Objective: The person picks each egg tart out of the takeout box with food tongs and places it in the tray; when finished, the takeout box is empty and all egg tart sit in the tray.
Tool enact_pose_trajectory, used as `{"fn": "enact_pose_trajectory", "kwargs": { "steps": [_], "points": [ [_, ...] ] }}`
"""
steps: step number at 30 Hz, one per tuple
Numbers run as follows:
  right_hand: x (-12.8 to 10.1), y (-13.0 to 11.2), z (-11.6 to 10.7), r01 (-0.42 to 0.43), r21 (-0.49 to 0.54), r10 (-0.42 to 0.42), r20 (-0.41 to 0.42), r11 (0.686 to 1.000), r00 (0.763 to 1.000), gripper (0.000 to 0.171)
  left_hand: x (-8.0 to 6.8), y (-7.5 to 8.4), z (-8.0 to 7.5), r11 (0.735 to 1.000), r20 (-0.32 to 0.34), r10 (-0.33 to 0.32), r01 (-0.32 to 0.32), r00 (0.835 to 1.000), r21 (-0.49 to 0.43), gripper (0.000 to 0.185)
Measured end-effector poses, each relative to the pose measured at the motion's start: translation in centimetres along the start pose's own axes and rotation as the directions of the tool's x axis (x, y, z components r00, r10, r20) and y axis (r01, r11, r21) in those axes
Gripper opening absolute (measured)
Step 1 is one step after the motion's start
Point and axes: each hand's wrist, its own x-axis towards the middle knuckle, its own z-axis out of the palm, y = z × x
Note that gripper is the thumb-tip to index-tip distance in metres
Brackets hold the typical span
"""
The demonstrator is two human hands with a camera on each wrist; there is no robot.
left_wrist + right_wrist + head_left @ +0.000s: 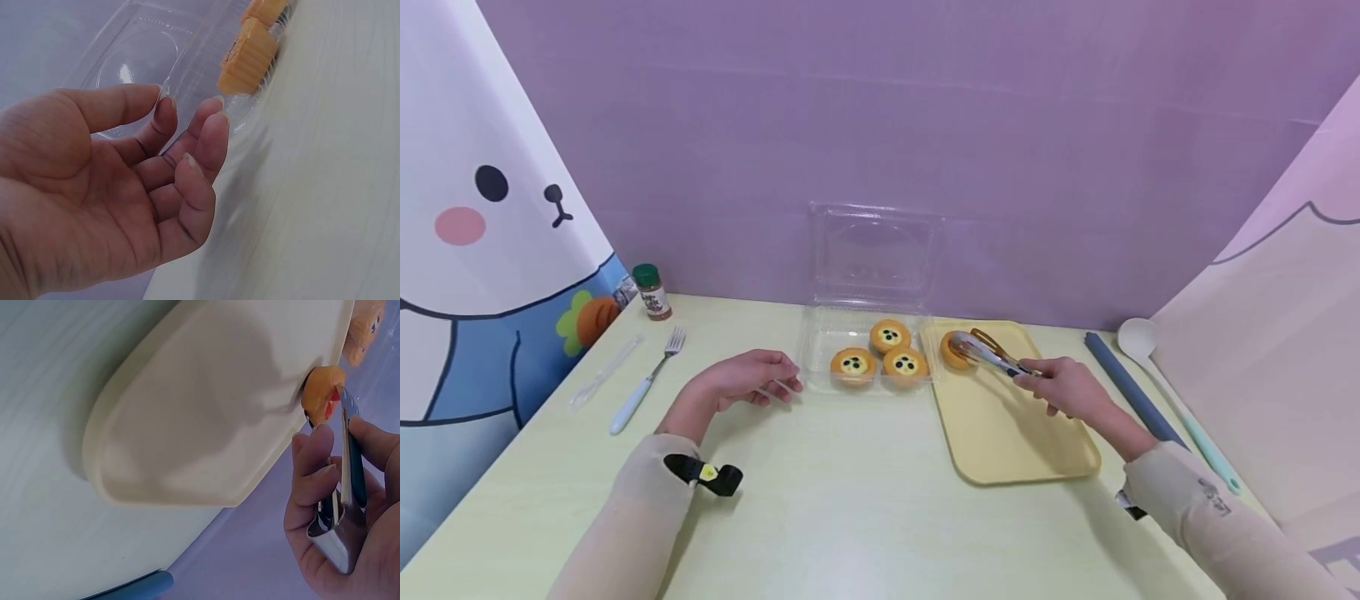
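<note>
My right hand (1063, 387) grips metal tongs (992, 354), which clasp an orange tart (955, 350) over the far left corner of a yellow tray (1015, 425). In the right wrist view the tongs (347, 487) pinch the tart (322, 394) at the tray's (206, 419) edge. A clear plastic clamshell box (868, 312) with its lid raised holds three tarts (880, 354) topped with dark dots. My left hand (752, 379) rests on the table just left of the box, fingers loosely curled and holding nothing. In the left wrist view the left hand's palm (125, 187) faces the box (187, 62).
A fork (647, 383) and a clear plastic utensil (602, 371) lie at the left. A spice jar (651, 292) stands at the back left. A dark blue bar (1131, 387) and a pale spoon (1172, 392) lie right of the tray. Printed panels stand at both sides.
</note>
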Motion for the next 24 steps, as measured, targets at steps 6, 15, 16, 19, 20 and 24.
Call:
{"fn": "enact_pose_trajectory", "kwargs": {
  "steps": [6, 15, 16, 19, 20, 24],
  "points": [
    [0.26, 0.26, 0.08, -0.009, 0.004, 0.009, 0.011, 1.0, 1.0, 0.06, -0.08, 0.01, -0.1, 1.0, 0.007, 0.003, -0.003, 1.0, -0.009, 0.028],
    [0.25, 0.36, 0.02, -0.027, 0.036, 0.026, 0.028, 0.999, 0.999, 0.063, -0.07, 0.08, -0.17, 1.0, 0.006, 0.0, 0.0, 1.0, -0.011, 0.028],
    [0.22, 0.33, 0.01, -0.029, 0.042, 0.028, 0.028, 0.999, 0.999, 0.063, -0.08, 0.08, -0.15, 1.0, 0.006, 0.0, 0.0, 1.0, -0.011, 0.029],
    [0.12, 0.24, -0.03, -0.038, 0.06, 0.036, 0.032, 0.997, 0.999, 0.064, -0.11, 0.06, -0.11, 1.0, 0.002, -0.005, 0.005, 1.0, -0.01, 0.028],
    [0.07, 0.21, -0.05, -0.042, 0.065, 0.04, 0.034, 0.997, 0.999, 0.065, -0.11, 0.05, -0.1, 1.0, 0.001, -0.005, 0.005, 1.0, -0.01, 0.028],
    [-0.15, 0.21, -0.11, -0.056, 0.082, 0.053, 0.04, 0.995, 0.998, 0.068, -0.15, 0.12, -0.09, 1.0, 0.001, -0.004, 0.004, 1.0, -0.012, 0.028]
  ]
}}
